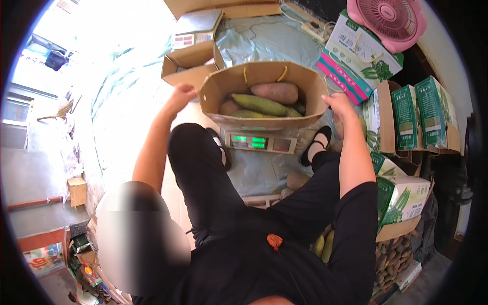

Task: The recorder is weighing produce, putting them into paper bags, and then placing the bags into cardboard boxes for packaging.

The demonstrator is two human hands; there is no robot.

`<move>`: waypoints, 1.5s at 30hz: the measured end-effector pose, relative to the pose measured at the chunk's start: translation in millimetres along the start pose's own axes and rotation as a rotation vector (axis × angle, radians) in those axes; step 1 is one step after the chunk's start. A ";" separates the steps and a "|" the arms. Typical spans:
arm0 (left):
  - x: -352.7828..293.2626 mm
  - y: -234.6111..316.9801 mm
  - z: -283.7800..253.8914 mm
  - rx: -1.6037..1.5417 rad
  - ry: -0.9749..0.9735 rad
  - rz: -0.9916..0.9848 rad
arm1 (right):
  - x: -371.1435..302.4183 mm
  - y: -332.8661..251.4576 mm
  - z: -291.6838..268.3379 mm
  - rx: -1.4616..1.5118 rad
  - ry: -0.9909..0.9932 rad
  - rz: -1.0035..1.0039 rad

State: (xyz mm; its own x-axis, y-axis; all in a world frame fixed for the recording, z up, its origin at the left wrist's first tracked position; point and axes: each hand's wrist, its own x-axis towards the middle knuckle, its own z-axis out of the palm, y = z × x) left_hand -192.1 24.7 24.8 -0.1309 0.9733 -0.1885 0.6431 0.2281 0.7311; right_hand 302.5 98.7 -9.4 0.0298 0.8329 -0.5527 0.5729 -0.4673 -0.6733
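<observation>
Open box (pixel 262 96) sits on a scale (pixel 259 141) on the floor, at 12 o'clock from the seated person, betw. the feet, so the green readout faces them. Inside: mangoes (pixel 259 104), green w/ one reddish at the top. L hand (pixel 181 95) at the box's 9 o'clock rim, fingers curled, touching or just off the flap; can't tell if it grips. R hand (pixel 339 104) at 3 o'clock against the wall, prob. steadying it; grip unclear. Green cartons (pixel 419 112) stacked at 3 o'clock, pink fan (pixel 394 18) at 1, 2nd scale (pixel 195 30) at 11.
</observation>
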 end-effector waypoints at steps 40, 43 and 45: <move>-23.7 -164.5 -17.6 0.545 0.104 -0.225 | -22.3 -123.7 101.8 0.193 -0.085 -0.198; -54.9 -176.3 -32.8 0.405 0.198 -0.380 | -14.9 -153.0 134.7 0.047 -0.135 -0.210; -100.5 -218.5 -52.2 0.469 0.182 -0.377 | -35.7 -181.0 188.2 -0.007 -0.187 -0.290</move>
State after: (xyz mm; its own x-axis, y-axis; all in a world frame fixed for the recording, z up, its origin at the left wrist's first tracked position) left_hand -358.9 -121.6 -81.7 -0.5129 0.8263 -0.2327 0.7849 0.5612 0.2627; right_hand 43.6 97.8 39.7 -0.2857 0.8617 -0.4193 0.5412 -0.2160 -0.8127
